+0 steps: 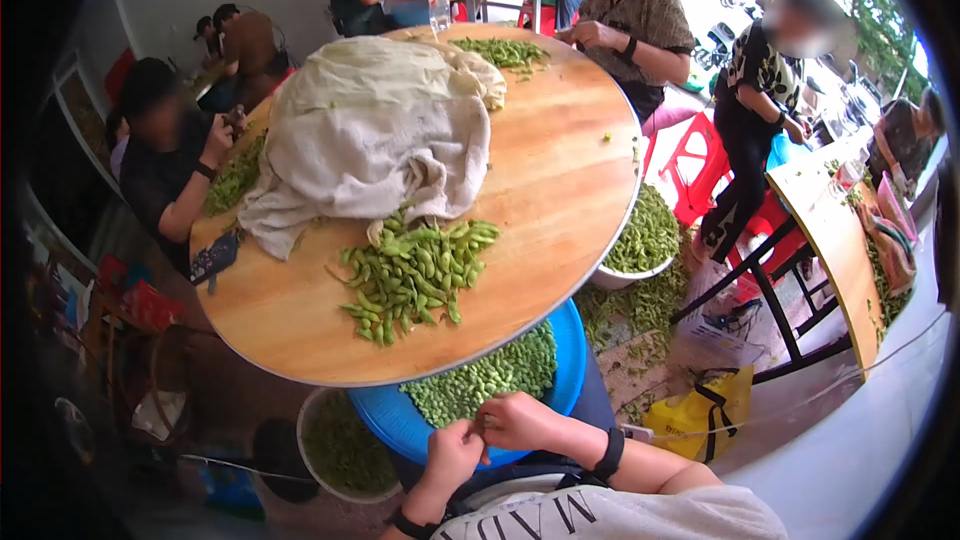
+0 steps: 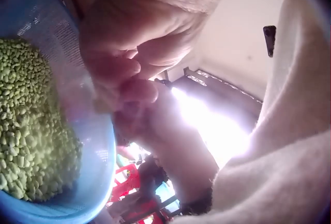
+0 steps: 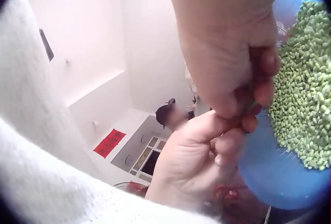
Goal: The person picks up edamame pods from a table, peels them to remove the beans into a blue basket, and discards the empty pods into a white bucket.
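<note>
Both hands meet fingertip to fingertip over the near rim of a blue basket (image 1: 572, 345). My left hand (image 1: 453, 455) and right hand (image 1: 525, 423) have their fingers curled, pinching a small green pod (image 3: 251, 101) between them. Most of the pod is hidden by the fingers; a dark green bit shows in the right wrist view. Shelled green beans (image 1: 490, 377) fill much of the basket, and the left wrist view shows these beans (image 2: 26, 131) close beside the hands. Beyond, a pile of unshelled soybean pods (image 1: 415, 275) lies at the table's near edge.
A round wooden table (image 1: 560, 190) carries a large cloth-covered heap (image 1: 370, 130). White tubs of green pods or husks stand at the lower left (image 1: 308, 440) and right (image 1: 615, 280). Husks litter the floor near a yellow bag (image 1: 690, 425). Several people sit or stand around.
</note>
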Action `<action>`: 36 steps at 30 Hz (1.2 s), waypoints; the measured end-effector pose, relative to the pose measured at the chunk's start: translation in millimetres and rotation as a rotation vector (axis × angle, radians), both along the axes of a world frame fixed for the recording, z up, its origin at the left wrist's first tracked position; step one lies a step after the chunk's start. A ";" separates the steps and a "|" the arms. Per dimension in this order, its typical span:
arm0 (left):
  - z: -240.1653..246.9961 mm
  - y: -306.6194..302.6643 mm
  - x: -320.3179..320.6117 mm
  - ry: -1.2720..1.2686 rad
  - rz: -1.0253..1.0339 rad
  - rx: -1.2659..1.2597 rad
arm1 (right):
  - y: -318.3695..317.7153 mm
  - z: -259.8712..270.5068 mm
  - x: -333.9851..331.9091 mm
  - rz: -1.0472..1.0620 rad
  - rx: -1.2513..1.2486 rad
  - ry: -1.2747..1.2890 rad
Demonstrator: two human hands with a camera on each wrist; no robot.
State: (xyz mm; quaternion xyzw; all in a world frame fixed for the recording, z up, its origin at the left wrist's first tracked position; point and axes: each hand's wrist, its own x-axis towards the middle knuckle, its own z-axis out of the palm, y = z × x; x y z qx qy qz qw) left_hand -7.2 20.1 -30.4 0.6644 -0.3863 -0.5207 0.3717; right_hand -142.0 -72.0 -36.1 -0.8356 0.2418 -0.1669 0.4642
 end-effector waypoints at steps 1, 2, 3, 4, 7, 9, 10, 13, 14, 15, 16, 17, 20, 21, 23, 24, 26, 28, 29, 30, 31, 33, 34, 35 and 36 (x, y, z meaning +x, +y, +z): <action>0.9 -0.3 2.1 -0.041 -0.016 0.006 | 3.2 -2.4 2.1 -0.033 0.001 0.040; 1.7 -2.8 1.9 -0.082 -0.037 0.006 | 3.8 -5.3 3.4 -0.071 -0.004 0.081; 5.6 -3.6 -1.1 0.039 0.021 0.002 | 2.2 -8.4 3.9 -0.092 -0.019 0.165; 4.7 -3.6 -1.9 0.065 0.035 0.006 | 2.6 -8.8 4.0 -0.102 0.003 0.135; 0.1 2.0 7.0 0.061 0.082 -0.017 | -1.0 -5.1 4.8 -0.126 -0.035 -0.047; -11.7 12.0 25.9 -0.067 0.243 -0.060 | -7.2 -4.6 -2.2 -0.160 -0.129 0.034; -16.5 17.8 40.9 -0.149 0.321 -0.061 | -12.2 0.6 -6.5 -0.179 -0.175 0.073; -46.8 53.4 105.2 -0.574 0.397 -0.008 | -47.5 47.1 -25.6 0.022 -0.094 0.095; -66.3 67.0 129.8 -0.787 0.336 -0.011 | -62.1 70.4 -27.9 -0.018 -0.036 -0.029; -59.9 68.4 138.6 -0.925 0.309 0.110 | -77.2 91.1 -27.8 -0.107 -0.017 -0.067; -45.4 69.9 141.7 -1.061 0.281 0.233 | -95.2 98.3 -23.3 -0.234 -0.108 -0.105; -20.6 59.0 132.2 -1.095 0.276 0.426 | -117.7 95.6 -16.9 -0.350 -0.319 -0.131; -34.0 66.4 141.6 -1.312 0.172 0.334 | -174.6 82.6 7.6 -0.509 -0.441 0.023; -34.7 65.8 141.2 -1.344 0.084 0.244 | -190.5 69.7 12.4 -0.492 -0.491 0.119; -9.5 42.9 116.5 -0.633 0.269 0.174 | -200.2 66.7 17.1 -0.480 -0.492 0.196; 5.7 27.4 100.6 -0.275 0.349 0.136 | -201.9 65.2 16.6 -0.502 -0.511 0.148; 23.9 6.3 72.7 0.002 0.260 -0.024 | -198.3 57.1 9.2 -0.542 -0.535 0.062; 45.0 -16.2 44.9 0.080 0.178 -0.148 | -177.2 72.4 -0.7 -0.556 -0.131 -0.073; 60.4 -28.2 35.2 0.109 0.136 -0.138 | -162.2 80.3 -4.3 -0.558 0.077 -0.138; 66.6 -37.9 24.3 0.207 0.159 -0.160 | -144.3 81.0 -6.9 -0.497 0.327 -0.242; 69.5 -46.6 13.1 0.306 0.193 -0.223 | -123.3 79.4 -9.1 -0.431 0.584 -0.341; 64.3 -59.4 2.6 0.524 0.183 -0.243 | -88.3 73.4 -10.5 -0.303 0.969 -0.441; 59.6 -63.7 -3.2 0.565 0.248 -0.267 | -74.5 69.5 -11.4 -0.244 1.095 -0.440; 60.2 -67.7 -7.6 0.577 0.246 -0.296 | -64.2 63.4 -11.3 -0.225 1.154 -0.465; 60.6 -70.8 -9.9 0.591 0.240 -0.334 | -59.2 59.8 -12.3 -0.214 1.133 -0.454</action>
